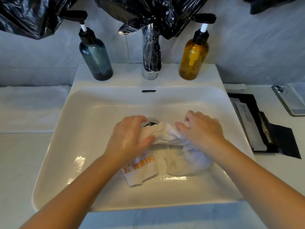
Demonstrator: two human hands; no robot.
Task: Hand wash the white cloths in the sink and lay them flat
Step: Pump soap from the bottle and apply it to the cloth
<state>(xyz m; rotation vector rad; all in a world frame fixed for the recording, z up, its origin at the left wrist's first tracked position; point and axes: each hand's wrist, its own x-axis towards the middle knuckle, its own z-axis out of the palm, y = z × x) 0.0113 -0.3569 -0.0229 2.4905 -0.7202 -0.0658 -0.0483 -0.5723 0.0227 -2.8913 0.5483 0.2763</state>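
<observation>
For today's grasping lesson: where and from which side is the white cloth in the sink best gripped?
Probably the bunched ridge of the white cloth by the drain, from above, where the left hand and right hand grip it: it stands raised, while the orange-lettered end lies flat.

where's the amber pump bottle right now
In the head view the amber pump bottle stands on the back ledge of the sink, right of the faucet.

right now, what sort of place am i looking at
Probably a hotel bathroom: a white sink with a chrome tap, a teal pump bottle and an amber pump bottle on its ledge, and a white cloth in the basin printed with orange lettering.
</observation>
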